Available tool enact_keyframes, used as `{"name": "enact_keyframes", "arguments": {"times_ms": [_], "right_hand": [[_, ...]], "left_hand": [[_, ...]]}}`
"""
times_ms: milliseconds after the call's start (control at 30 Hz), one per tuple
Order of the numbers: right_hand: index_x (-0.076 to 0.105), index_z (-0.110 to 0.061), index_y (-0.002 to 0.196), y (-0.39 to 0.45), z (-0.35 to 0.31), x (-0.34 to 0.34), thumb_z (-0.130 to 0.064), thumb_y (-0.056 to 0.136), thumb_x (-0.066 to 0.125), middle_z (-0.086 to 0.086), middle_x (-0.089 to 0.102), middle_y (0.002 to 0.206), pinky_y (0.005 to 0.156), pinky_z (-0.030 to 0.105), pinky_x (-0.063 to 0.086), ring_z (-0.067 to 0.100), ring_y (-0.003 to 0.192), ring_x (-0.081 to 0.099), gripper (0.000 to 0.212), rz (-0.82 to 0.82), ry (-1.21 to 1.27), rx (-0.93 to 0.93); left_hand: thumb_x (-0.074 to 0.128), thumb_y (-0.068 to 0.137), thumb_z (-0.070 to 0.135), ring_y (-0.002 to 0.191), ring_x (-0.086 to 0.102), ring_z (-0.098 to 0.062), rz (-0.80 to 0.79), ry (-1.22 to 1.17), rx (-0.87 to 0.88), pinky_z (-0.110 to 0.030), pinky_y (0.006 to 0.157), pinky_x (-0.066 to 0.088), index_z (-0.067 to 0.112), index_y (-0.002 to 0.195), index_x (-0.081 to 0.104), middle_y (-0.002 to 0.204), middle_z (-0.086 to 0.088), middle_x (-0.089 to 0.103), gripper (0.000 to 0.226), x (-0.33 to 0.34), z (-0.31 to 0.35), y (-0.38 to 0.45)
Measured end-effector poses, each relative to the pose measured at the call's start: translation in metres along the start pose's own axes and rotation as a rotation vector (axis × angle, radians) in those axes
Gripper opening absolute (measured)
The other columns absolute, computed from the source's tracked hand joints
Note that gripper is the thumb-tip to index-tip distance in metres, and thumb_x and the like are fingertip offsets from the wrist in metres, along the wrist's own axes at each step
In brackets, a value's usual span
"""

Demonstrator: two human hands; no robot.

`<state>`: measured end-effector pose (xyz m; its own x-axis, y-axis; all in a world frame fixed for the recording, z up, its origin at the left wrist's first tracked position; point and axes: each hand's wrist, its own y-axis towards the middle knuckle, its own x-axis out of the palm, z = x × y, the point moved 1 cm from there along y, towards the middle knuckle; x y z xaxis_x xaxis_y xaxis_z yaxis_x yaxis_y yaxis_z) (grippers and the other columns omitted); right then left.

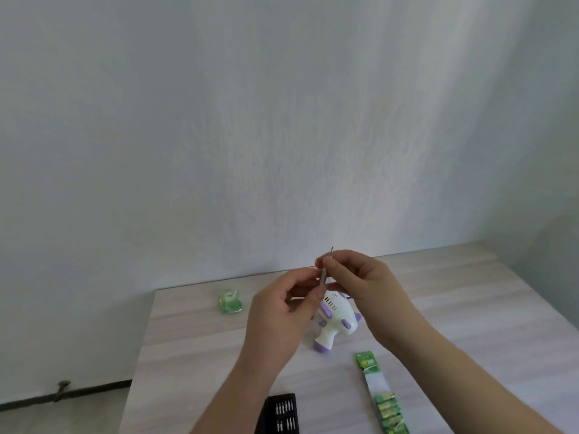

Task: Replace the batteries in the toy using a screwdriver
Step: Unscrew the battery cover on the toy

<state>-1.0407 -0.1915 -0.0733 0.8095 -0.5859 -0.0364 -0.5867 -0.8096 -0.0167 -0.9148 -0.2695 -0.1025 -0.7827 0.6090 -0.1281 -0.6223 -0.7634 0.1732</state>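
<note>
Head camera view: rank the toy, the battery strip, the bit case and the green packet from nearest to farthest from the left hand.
From the left hand:
1. Toy, just right of it, lying on the table.
2. Green packet, to its left, toward the wall.
3. Bit case and battery strip, both near the front edge; too close to call.

One toy point(336, 317) — one screwdriver point(324, 274) — two hands point(282, 314) point(363, 277)

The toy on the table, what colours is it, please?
White with purple trim, in the head view.
</note>
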Motion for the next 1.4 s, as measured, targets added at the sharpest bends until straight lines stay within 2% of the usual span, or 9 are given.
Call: {"name": "enact_keyframes", "arguments": {"times_ms": [167,333,433,500,600,733,967,1200,1400], "right_hand": [[0.074,-0.015,0.091,0.017,0.034,-0.037,-0.024,0.091,0.062,0.002,0.074,0.095,0.09,0.038,0.055,0.02,0.091,0.07,0.014,0.084,0.112,0.089],[0.066,-0.005,0.097,0.038,0.072,-0.083,-0.018,0.096,0.056,0.012,0.074,0.095,0.073,0.034,0.058,0.023,0.081,0.071,0.016,0.191,0.291,0.25],[0.067,-0.008,0.098,0.049,0.097,-0.109,-0.02,0.096,0.057,0.009,0.071,0.087,0.065,0.031,0.056,0.021,0.075,0.069,0.016,0.217,0.303,0.345],[0.067,-0.008,0.098,0.054,0.113,-0.12,-0.021,0.096,0.057,0.006,0.067,0.081,0.061,0.03,0.055,0.019,0.069,0.064,0.017,0.216,0.267,0.398],[0.069,-0.011,0.095,0.061,0.139,-0.129,-0.022,0.097,0.053,0.004,0.061,0.077,0.051,0.027,0.043,0.015,0.059,0.055,0.019,0.194,0.215,0.472],[0.068,-0.01,0.097,0.068,0.175,-0.134,-0.021,0.099,0.05,0.005,0.058,0.075,0.045,0.024,0.03,0.014,0.056,0.047,0.021,0.144,0.23,0.585],[0.065,-0.009,0.104,0.068,0.206,-0.139,-0.017,0.1,0.049,0.005,0.061,0.077,0.047,0.022,0.034,0.014,0.06,0.05,0.018,0.068,0.256,0.678],[0.067,-0.012,0.103,0.07,0.22,-0.147,-0.018,0.099,0.05,0.006,0.063,0.08,0.05,0.024,0.037,0.014,0.064,0.052,0.018,0.055,0.231,0.691],[0.067,-0.017,0.105,0.066,0.226,-0.156,-0.015,0.097,0.051,0.005,0.065,0.084,0.056,0.026,0.039,0.015,0.071,0.054,0.018,0.026,0.198,0.632]], "left_hand": [[0.052,0.094,0.039,0.081,0.069,-0.005,0.111,0.075,-0.024,-0.027,0.073,0.057,0.032,0.097,0.066,0.086,0.015,0.072,0.016,0.037,-0.024,0.016],[0.053,0.098,0.023,0.083,0.066,-0.004,0.167,0.213,-0.157,-0.02,0.073,0.051,0.036,0.09,0.063,0.086,0.012,0.07,0.018,0.074,-0.076,0.05],[0.054,0.097,0.019,0.071,0.061,0.004,0.127,0.282,-0.272,-0.007,0.056,0.044,0.03,0.096,0.062,0.089,0.012,0.067,0.014,0.101,-0.108,0.07],[0.054,0.094,0.023,0.067,0.062,0.003,0.062,0.335,-0.342,-0.016,0.061,0.053,0.032,0.099,0.061,0.093,0.01,0.066,0.012,0.117,-0.139,0.081],[0.053,0.087,0.027,0.091,0.063,-0.023,-0.036,0.469,-0.39,-0.045,0.08,0.056,0.035,0.105,0.06,0.103,0.008,0.059,0.021,0.136,-0.182,0.095],[0.053,0.092,0.027,0.126,0.043,-0.025,-0.069,0.761,-0.354,-0.032,0.103,0.035,0.026,0.126,0.054,0.132,-0.003,0.05,0.034,0.15,-0.214,0.11],[0.05,0.086,0.063,0.148,0.0,-0.035,-0.178,0.953,-0.598,-0.058,0.111,0.026,0.038,0.151,0.019,0.162,-0.004,-0.001,0.076,0.172,-0.242,0.135],[0.061,0.079,0.057,0.126,0.034,-0.032,-0.19,1.016,-0.571,-0.042,0.098,0.038,0.033,0.139,0.04,0.14,-0.006,0.035,0.068,0.174,-0.253,0.14],[0.06,0.078,0.062,0.118,0.04,-0.028,-0.188,1.013,-0.487,-0.038,0.09,0.045,0.035,0.134,0.043,0.13,-0.002,0.039,0.064,0.154,-0.243,0.127]]}}
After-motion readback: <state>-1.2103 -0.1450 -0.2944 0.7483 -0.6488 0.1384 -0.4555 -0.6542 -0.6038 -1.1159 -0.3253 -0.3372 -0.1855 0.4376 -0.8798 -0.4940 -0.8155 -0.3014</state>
